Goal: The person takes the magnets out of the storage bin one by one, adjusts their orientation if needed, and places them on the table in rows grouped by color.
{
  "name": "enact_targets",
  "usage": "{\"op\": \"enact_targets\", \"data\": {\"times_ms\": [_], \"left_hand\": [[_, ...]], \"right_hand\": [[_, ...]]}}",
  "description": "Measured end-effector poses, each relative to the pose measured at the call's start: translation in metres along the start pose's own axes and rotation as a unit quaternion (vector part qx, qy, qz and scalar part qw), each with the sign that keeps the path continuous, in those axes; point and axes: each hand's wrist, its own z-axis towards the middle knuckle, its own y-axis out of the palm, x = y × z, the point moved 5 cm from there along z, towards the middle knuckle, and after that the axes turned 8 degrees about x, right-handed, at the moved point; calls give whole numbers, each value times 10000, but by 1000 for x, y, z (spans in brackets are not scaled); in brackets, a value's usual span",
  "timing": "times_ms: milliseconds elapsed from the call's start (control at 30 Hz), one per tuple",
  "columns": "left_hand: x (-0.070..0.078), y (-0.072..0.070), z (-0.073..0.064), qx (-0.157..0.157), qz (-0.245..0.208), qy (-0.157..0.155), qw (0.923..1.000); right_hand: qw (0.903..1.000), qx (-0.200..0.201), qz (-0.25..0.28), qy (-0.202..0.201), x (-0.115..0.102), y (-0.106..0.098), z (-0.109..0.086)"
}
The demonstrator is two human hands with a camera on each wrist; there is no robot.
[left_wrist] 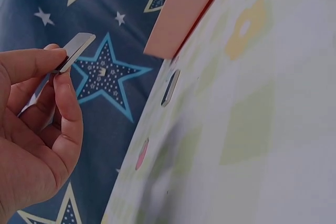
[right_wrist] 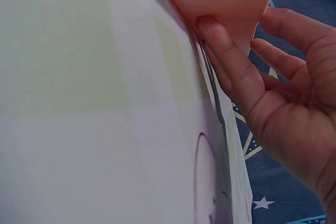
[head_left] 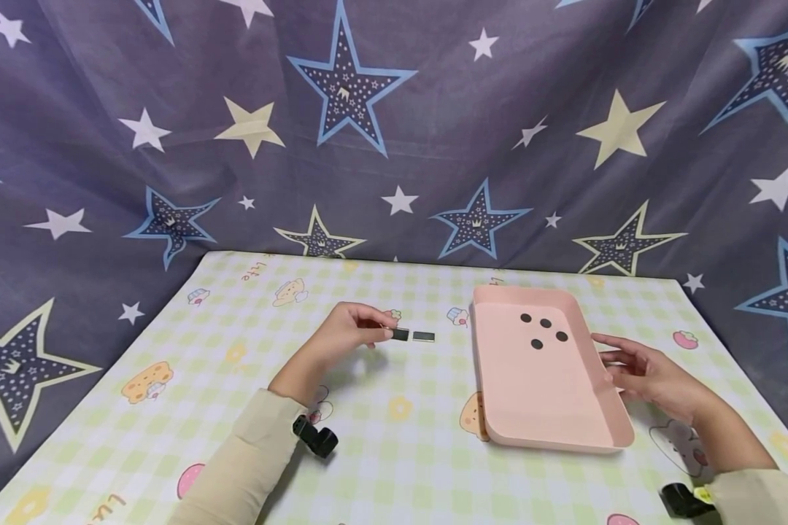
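My left hand [head_left: 349,329] pinches a small flat rectangular piece, dark on top, between thumb and fingertips, above the tablecloth. In the left wrist view this held piece [left_wrist: 79,50] looks thin, with a shiny pale face. Just right of it, a similar dark rectangle with a light rim [head_left: 423,337] lies on the cloth. A shallow pink tray [head_left: 545,401] stands further right, with several black discs [head_left: 536,344] inside near its far end. Against the tray's right wall rests my right hand [head_left: 659,383]; the right wrist view shows its thumb [right_wrist: 231,51] touching the wall and the other fingers extended.
A checked tablecloth [head_left: 400,467] with cartoon prints covers the table. Behind it hangs a dark star-patterned curtain [head_left: 433,95]. Each wrist wears a small black camera, one at the left sleeve [head_left: 315,436] and one at the right sleeve [head_left: 686,499].
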Motion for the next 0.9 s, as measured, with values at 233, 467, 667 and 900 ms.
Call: {"op": "enact_targets", "data": {"times_ms": [233, 467, 667, 900], "left_hand": [[-2, -14, 1, 77, 205, -65, 9997], [-6, -26, 3, 160, 503, -246, 9983], [-11, -33, 8, 116, 645, -212, 9976], [-20, -40, 12, 116, 997, -288, 9945]], "right_hand": [[10000, -30, 28, -18, -1, 1, -1], [9999, 50, -106, 37, -2, 1, -1], [9999, -20, -126, -15, -2, 2, -1], [9998, -159, -94, -115, -3, 2, 0]]}}
